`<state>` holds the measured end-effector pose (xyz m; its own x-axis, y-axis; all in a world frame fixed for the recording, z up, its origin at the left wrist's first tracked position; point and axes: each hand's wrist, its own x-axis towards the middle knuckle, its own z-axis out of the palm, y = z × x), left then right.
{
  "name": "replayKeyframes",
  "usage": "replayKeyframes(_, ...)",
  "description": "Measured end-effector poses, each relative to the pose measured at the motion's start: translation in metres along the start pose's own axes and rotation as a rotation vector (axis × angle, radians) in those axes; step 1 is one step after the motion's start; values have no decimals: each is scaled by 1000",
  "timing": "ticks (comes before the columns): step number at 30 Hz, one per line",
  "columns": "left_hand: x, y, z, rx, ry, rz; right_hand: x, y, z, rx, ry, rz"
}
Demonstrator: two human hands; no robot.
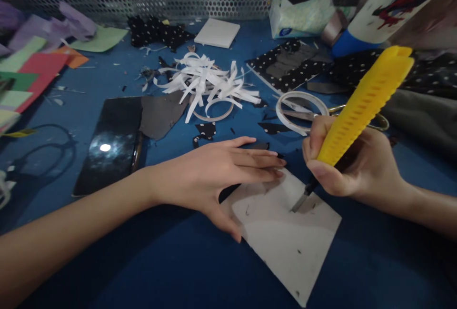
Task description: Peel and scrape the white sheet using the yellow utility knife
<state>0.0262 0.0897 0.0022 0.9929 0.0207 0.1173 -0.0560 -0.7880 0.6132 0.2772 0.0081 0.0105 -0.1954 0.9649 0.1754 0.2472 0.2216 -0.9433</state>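
My right hand (357, 161) is closed around a yellow utility knife (367, 102). Its blade points down and meets, or nearly meets, a pale square card (285, 237) near the middle. My left hand (214, 171) lies over the card's upper left edge, fingers stretched and thumb spread at the near side. Dark material shows beneath that hand, partly hidden. Several small dark specks dot the card. Beyond my right hand are a roll of white tape (282, 116) and scissors (380, 121), partly covered by the fingers.
A phone (110, 142) lies left of my left hand, beside a grey scrap (162, 116). Curled white paper strips (207, 80) are heaped ahead. Dotted black fabric (285, 64), a tissue pack (303, 16) and a white bottle (396, 9) stand behind. Coloured paper (39, 73) lies left.
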Motion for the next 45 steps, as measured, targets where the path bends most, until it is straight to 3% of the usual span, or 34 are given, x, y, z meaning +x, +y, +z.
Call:
replayKeyframes(12, -1, 0, 1, 23, 3, 11, 0, 4, -2, 26, -41, -105)
replayKeyframes(45, 0, 0, 1, 0, 29, 19, -1, 2, -2, 42, -90, -173)
